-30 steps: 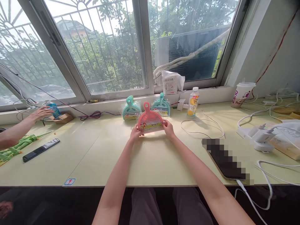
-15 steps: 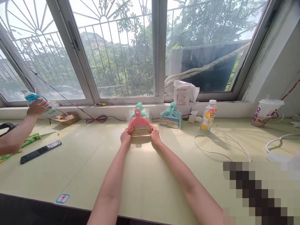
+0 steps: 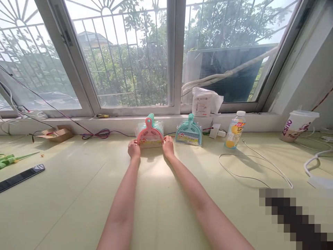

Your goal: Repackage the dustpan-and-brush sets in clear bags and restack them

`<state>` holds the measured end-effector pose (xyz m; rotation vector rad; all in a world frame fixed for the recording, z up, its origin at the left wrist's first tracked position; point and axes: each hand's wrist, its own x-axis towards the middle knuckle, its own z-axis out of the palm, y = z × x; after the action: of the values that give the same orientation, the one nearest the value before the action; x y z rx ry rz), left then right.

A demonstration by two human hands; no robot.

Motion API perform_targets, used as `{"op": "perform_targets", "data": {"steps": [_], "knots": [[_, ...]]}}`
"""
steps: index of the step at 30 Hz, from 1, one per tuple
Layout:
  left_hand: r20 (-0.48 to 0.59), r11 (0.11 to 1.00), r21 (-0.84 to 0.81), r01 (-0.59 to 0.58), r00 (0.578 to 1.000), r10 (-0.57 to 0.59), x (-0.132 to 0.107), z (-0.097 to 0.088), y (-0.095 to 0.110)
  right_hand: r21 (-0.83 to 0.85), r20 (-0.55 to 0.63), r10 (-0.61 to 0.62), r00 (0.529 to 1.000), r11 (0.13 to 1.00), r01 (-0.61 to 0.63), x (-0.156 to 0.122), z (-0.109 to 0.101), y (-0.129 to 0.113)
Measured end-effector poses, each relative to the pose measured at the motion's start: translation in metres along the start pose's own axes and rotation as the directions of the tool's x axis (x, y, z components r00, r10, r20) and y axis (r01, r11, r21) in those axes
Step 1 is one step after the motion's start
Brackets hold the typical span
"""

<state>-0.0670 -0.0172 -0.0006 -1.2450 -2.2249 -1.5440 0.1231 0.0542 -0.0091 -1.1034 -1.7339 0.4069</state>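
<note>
A coral-pink dustpan-and-brush set (image 3: 150, 133) in clear wrap stands handle-up at the front of a row of teal sets, whose handles (image 3: 152, 118) show behind it. My left hand (image 3: 134, 149) grips its lower left side with closed fingers. On the opposite side, my right hand (image 3: 168, 146) is closed at the lower right edge. The wrapped set seems to rest on the table, leaning back against the row. Just right of my right hand, another group of teal dustpan sets (image 3: 189, 133) leans near the wall.
Right of the sets are a plug adapter (image 3: 214, 131), a juice bottle (image 3: 235, 131), a white cable (image 3: 249, 172) and a plastic cup (image 3: 298, 126). A white package (image 3: 204, 101) sits on the sill. Leftward lie a cable bundle (image 3: 99, 133), a small cardboard box (image 3: 58, 133) and a phone (image 3: 22, 177).
The pink set has moved back against the teal row, with both my hands following it. The view has turned slightly right, and another person's arm with a bottle has left the frame.
</note>
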Motion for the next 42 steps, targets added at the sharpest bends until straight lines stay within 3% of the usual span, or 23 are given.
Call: {"op": "perform_targets", "data": {"steps": [6,8,10,12,17,19,21,25,28,31,33,36,37,38,39,40,41,42], "knots": [[0.047,0.999,0.037,-0.022,0.999,0.020,0.003,0.005,-0.004,0.005,0.082,0.093,0.992,0.996,-0.093,0.000,-0.005,0.000],[0.067,0.999,0.055,0.001,0.998,-0.005,0.002,0.004,-0.002,0.032,0.003,0.082,0.997,0.996,-0.082,-0.001,-0.015,0.000],[0.058,0.996,0.090,0.023,0.998,-0.029,0.000,0.002,0.002,0.043,-0.153,0.073,0.986,0.997,-0.067,0.001,-0.033,0.003],[0.009,0.992,0.124,0.014,1.000,-0.016,-0.003,-0.001,0.007,0.032,-0.320,0.125,0.939,0.992,-0.122,0.005,-0.058,0.014],[-0.140,0.986,0.138,-0.096,0.983,0.116,-0.014,-0.008,0.020,-0.028,-0.498,0.443,0.745,0.851,-0.525,0.017,-0.129,0.068],[-0.155,0.976,0.137,-0.172,0.969,0.193,-0.017,-0.011,0.024,-0.096,-0.430,0.501,0.751,0.802,-0.589,0.020,-0.149,0.091],[-0.162,0.956,0.141,-0.256,0.947,0.277,-0.021,-0.013,0.028,-0.142,-0.319,0.524,0.790,0.797,-0.587,0.022,-0.160,0.107],[-0.154,0.915,0.166,-0.367,0.907,0.391,-0.026,-0.016,0.034,-0.185,-0.166,0.511,0.844,0.824,-0.535,0.025,-0.166,0.115],[-0.120,0.894,0.176,-0.411,0.893,0.434,-0.032,-0.018,0.039,-0.163,-0.196,0.489,0.850,0.838,-0.520,0.025,-0.166,0.105],[-0.140,0.909,0.132,-0.395,0.901,0.412,-0.044,-0.019,0.053,-0.101,-0.300,0.482,0.823,0.842,-0.530,0.024,-0.172,0.090],[-0.172,0.923,0.051,-0.381,0.907,0.384,-0.055,-0.017,0.071,-0.074,-0.344,0.445,0.827,0.865,-0.496,0.023,-0.179,0.080],[-0.192,0.924,-0.172,-0.342,0.931,0.309,-0.072,-0.015,0.109,-0.041,-0.349,0.349,0.869,0.921,-0.387,0.019,-0.192,0.064],[-0.144,0.917,-0.278,-0.287,0.956,0.256,-0.076,-0.017,0.122,-0.013,-0.341,0.328,0.881,0.935,-0.354,0.017,-0.196,0.059],[-0.028,0.899,-0.388,-0.202,0.978,0.208,-0.078,-0.019,0.135,0.025,-0.322,0.318,0.892,0.944,-0.328,0.013,-0.199,0.053],[0.162,0.869,-0.488,-0.084,0.969,0.185,-0.080,-0.023,0.145,0.068,-0.288,0.312,0.906,0.950,-0.305,0.009,-0.202,0.047],[0.375,0.832,-0.552,0.055,0.907,0.190,-0.080,-0.029,0.154,0.116,-0.239,0.306,0.922,0.951,-0.286,0.004,-0.203,0.041],[0.542,0.800,-0.575,0.173,0.813,0.214,-0.079,-0.035,0.161,0.163,-0.175,0.291,0.941,0.951,-0.264,-0.002,-0.204,0.035],[0.675,0.774,-0.581,0.251,0.680,0.286,-0.079,-0.041,0.165,0.213,-0.102,0.263,0.960,0.948,-0.237,-0.010,-0.205,0.030]]}}
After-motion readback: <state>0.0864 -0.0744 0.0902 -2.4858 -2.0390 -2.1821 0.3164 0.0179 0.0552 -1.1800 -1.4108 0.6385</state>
